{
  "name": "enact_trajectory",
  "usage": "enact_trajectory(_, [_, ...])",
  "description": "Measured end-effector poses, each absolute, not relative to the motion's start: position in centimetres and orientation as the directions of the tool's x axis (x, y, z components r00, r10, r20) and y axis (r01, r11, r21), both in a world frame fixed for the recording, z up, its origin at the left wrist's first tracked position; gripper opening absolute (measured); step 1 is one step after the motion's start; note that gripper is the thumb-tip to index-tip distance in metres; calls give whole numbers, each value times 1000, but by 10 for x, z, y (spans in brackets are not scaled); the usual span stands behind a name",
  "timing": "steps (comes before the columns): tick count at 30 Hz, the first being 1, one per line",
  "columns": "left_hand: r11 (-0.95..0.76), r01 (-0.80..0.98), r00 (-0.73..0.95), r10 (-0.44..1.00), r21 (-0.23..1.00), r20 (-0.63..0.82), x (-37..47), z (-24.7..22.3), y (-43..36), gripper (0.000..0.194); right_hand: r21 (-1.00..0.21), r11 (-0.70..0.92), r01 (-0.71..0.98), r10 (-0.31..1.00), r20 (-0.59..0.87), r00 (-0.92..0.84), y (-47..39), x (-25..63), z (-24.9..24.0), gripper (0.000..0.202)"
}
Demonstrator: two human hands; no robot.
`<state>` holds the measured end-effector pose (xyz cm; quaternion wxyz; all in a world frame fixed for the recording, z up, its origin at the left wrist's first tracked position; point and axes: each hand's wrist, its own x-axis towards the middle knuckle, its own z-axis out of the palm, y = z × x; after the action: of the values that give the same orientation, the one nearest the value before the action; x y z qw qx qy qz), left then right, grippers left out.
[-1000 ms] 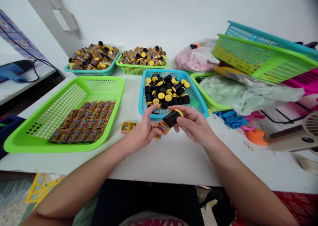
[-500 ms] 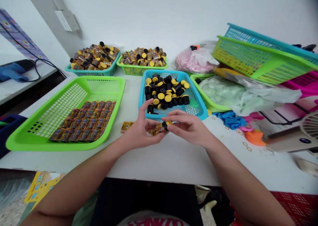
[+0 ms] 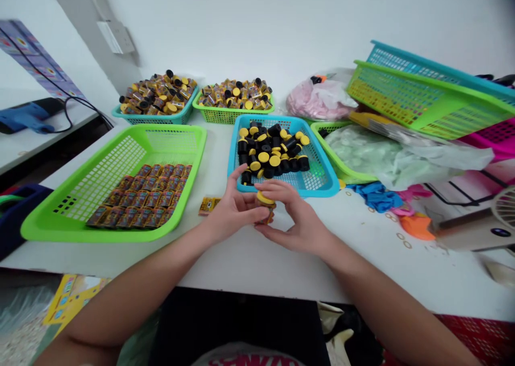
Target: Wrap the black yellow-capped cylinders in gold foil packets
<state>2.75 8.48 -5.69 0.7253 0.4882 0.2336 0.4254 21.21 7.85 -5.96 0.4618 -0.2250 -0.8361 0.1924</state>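
Observation:
Both hands hold one small yellow-lidded canister (image 3: 265, 198) above the front of the table, its printed wrap partly covered by fingers. My left hand (image 3: 235, 207) grips its left side with the thumb across the front. My right hand (image 3: 295, 218) has fingers by the lid and the thumb low on the body. Beside my left hand lies a small flat pile of yellow printed labels (image 3: 208, 205). Just beyond the hands, a blue basket (image 3: 330, 188) holds loose black canisters with yellow lids (image 3: 274, 160). At left, a green basket (image 3: 44, 229) contains neat rows of printed canisters (image 3: 147, 198).
Behind stand a blue basket (image 3: 161, 119) and a green basket (image 3: 223, 115), heaped with wrapped canisters. Right are stacked baskets (image 3: 422, 97), a pale green plastic bag (image 3: 378, 148), blue, pink and orange scraps (image 3: 376, 197), and a fan (image 3: 478, 224). A blue heat gun (image 3: 28, 116) lies far left.
The canister has turned from lying tilted to upright, yellow lid on top. My right hand has moved slightly left, its thumb now lower. The view has shifted a little.

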Motion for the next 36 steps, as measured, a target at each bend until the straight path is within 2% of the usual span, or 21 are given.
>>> enact_trajectory(3, [238, -268, 581, 813, 934, -41, 28, -57, 82, 112, -351, 872, 342, 484, 729, -485, 71, 204, -58, 53])
enact_trajectory(7, [258, -169, 647, 757, 951, -91, 28, -52, 79, 91, -319, 868, 382, 476, 755, -452, 64, 197, -60, 54])
enact_trajectory(10, [218, -166, 632, 772, 962, -66, 28, -51, 79, 89, -317, 861, 398, 484, 753, -446, 62, 193, -65, 58])
enact_trajectory(13, [106, -149, 543, 839, 983, -9, 29, -53, 80, 95, -275, 870, 409, 461, 749, -476, 63, 190, -70, 61])
enact_trajectory(18, [-39, -106, 464, 882, 994, 84, 30, -60, 79, 91, -224, 889, 399, 412, 769, -488, 69, 189, -75, 55])
enact_trajectory(20, [-97, -69, 420, 900, 993, 118, 34, -62, 77, 88, -153, 883, 443, 380, 788, -485, 69, 189, -76, 52])
enact_trajectory(24, [-273, 54, 200, 945, 961, 257, 41, -64, 70, 87, 41, 819, 572, 322, 793, -518, 66, 186, -78, 43])
enact_trajectory(27, [-300, 11, 183, 938, 954, 293, 40, -64, 70, 87, 53, 831, 554, 292, 806, -515, 66, 184, -77, 40])
enact_trajectory(30, [-199, -141, 385, 891, 970, 239, 33, -61, 75, 92, 0, 875, 483, 268, 833, -484, 67, 183, -75, 43])
enact_trajectory(32, [-130, -179, 481, 853, 975, 202, 29, -58, 78, 93, -4, 881, 473, 261, 838, -480, 68, 185, -74, 47])
enact_trajectory(34, [-148, -157, 433, 878, 976, 203, 30, -55, 78, 90, 34, 856, 515, 257, 837, -483, 68, 187, -73, 49])
enact_trajectory(36, [-218, -104, 316, 918, 971, 240, 32, -54, 75, 86, 78, 821, 566, 261, 830, -493, 67, 189, -73, 47])
